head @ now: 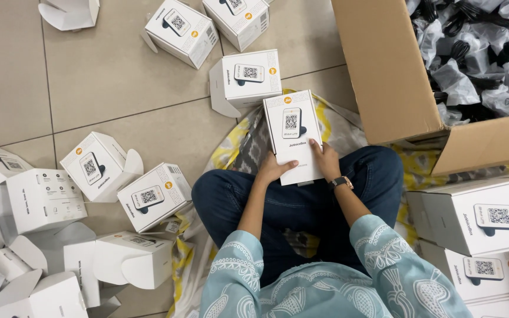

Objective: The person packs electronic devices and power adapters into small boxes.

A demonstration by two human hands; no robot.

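Tiled floor (148, 126); both hands' grip holds smooth rectangular white box (293, 132).

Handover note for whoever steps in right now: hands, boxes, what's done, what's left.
Left hand and right hand both grip one closed white cardboard product box over the lap.
Closed white boxes lie on the tiled floor ahead.
Open white boxes with flaps up sit at the left.
Large brown carton at the right holds bagged black cables.
More closed boxes are stacked at the right.
Left: open boxes unclosed.
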